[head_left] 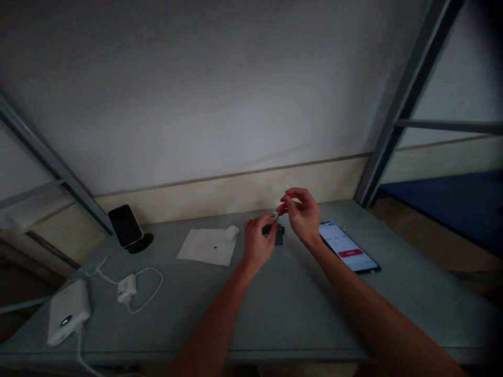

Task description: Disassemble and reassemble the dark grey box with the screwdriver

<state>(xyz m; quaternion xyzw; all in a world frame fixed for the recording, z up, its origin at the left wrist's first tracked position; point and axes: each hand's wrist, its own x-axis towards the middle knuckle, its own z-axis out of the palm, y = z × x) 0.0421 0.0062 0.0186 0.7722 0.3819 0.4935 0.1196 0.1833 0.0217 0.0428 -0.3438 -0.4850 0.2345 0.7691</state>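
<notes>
My right hand (303, 213) is closed on the red handle of a screwdriver (282, 207). The thin shaft slants down and left toward a small dark device (279, 237) on the table. Against that device my left hand (259, 236) is closed, its thumb and fingers holding the left side near the screwdriver's tip. The fingers cover much of the device, so its kind and the exact spot where the tip rests cannot be made out.
A lit phone (349, 246) lies right of my right hand. White paper (206, 248) with a small white roll (231, 233) and a tiny dark piece is on the left. Farther left are a phone on a stand (126, 226), a white adapter (127, 289) and a white power bank (69, 311) with cables.
</notes>
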